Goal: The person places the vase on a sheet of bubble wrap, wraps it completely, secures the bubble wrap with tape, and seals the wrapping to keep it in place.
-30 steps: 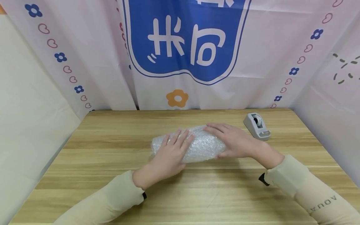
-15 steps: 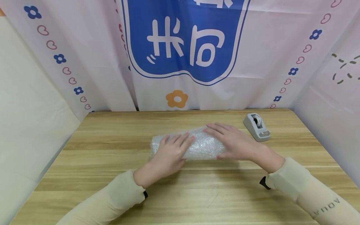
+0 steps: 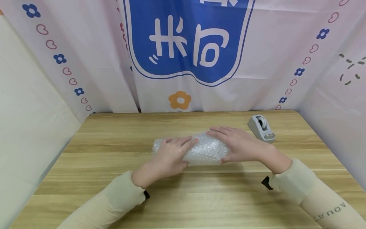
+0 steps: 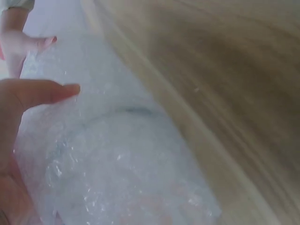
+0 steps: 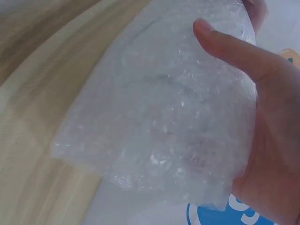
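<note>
A roll-shaped bundle of clear bubble wrap lies crosswise on the wooden table. My left hand holds its left part, fingers over the top and far side, thumb on the near side. Around the right end, my right hand grips in the same way. The left wrist view has the left thumb against the crinkled plastic. From the right wrist, the right thumb presses the wrap, whose loose end edge is ragged. Faint dark curved lines show through the layers; the inside is otherwise hidden.
A grey tape dispenser with a roll in it stands at the back right, beyond the right hand. Bare wood-grain tabletop lies in front of the bundle. A printed white cloth hangs along the back edge, with pale cloth sides left and right.
The left fingers, earlier stretched across the top of the bundle, have slid over and bent down its far side. The bundle has turned slightly under the hands; the right hand has barely moved.
</note>
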Action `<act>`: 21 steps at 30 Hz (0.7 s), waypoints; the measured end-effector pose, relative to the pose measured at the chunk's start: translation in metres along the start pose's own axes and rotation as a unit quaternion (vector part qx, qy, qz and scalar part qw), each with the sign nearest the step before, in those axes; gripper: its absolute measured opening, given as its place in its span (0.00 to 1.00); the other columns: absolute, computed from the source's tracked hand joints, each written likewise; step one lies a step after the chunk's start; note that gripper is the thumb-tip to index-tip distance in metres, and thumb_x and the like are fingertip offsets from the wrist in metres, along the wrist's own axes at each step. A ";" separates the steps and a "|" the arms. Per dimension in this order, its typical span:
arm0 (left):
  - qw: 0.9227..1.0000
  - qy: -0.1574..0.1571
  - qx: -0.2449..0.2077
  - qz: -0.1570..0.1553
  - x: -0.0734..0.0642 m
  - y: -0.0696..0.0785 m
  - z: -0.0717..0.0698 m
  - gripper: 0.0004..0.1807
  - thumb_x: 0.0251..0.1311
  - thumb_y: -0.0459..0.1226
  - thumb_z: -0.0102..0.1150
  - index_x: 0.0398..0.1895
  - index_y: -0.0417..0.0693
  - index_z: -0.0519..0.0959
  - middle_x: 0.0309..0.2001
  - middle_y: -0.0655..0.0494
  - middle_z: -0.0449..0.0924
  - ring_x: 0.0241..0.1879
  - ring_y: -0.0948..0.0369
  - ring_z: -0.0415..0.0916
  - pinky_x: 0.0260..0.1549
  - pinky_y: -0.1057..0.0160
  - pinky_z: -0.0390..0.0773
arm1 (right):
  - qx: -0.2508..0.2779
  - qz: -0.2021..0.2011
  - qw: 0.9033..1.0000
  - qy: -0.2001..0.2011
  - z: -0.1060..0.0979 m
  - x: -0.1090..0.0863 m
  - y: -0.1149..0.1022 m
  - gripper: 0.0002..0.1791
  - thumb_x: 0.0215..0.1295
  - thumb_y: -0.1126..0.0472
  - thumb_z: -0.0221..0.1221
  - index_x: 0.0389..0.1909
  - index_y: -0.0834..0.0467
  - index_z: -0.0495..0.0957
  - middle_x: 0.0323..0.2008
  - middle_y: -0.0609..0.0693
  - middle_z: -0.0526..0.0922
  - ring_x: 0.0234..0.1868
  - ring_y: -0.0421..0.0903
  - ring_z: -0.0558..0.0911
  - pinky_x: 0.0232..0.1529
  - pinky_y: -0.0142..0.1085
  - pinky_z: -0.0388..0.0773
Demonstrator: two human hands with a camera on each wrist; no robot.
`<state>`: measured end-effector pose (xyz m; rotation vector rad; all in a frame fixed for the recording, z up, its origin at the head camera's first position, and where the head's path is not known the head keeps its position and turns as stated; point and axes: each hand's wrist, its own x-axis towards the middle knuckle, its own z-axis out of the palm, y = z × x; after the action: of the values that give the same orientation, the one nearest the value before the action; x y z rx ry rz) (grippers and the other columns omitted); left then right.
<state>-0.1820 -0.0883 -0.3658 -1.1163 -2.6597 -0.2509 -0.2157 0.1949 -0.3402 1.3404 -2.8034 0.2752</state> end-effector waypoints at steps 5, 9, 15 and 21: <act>0.997 -0.024 -0.068 -0.013 0.008 -0.006 -0.004 0.44 0.45 0.38 0.82 0.69 0.50 0.74 0.61 0.48 0.81 0.55 0.49 0.82 0.43 0.42 0.83 | 0.031 0.022 0.999 -0.031 -0.007 0.000 -0.002 0.57 0.48 0.45 0.80 0.77 0.58 0.64 0.74 0.60 0.66 0.72 0.61 0.68 0.69 0.58 0.67; 0.992 -0.045 -0.117 -0.016 0.014 -0.013 -0.005 0.43 0.45 0.34 0.80 0.69 0.44 0.74 0.62 0.47 0.80 0.59 0.50 0.80 0.50 0.47 0.83 | 0.041 0.030 0.998 -0.027 -0.005 -0.001 0.001 0.54 0.53 0.47 0.77 0.78 0.58 0.62 0.75 0.59 0.64 0.73 0.60 0.66 0.70 0.57 0.65; 0.982 -0.088 -0.166 -0.036 0.023 -0.025 -0.009 0.44 0.48 0.32 0.79 0.72 0.42 0.72 0.66 0.48 0.77 0.57 0.53 0.81 0.55 0.53 0.81 | 0.022 0.021 0.999 0.008 0.007 -0.007 0.001 0.49 0.65 0.48 0.69 0.80 0.61 0.56 0.77 0.61 0.59 0.75 0.62 0.62 0.73 0.58 0.59; 0.974 -0.111 -0.185 -0.062 0.025 -0.032 -0.011 0.45 0.50 0.34 0.78 0.74 0.45 0.69 0.67 0.48 0.76 0.52 0.55 0.82 0.53 0.53 0.82 | -0.036 0.009 0.999 0.036 0.020 -0.007 -0.003 0.56 0.60 0.45 0.71 0.80 0.62 0.52 0.79 0.62 0.55 0.75 0.66 0.60 0.72 0.61 0.59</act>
<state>-0.2200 -0.0958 -0.3504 -1.1385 -2.9689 -0.7105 -0.2080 0.1952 -0.3602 1.2636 -2.7400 0.2153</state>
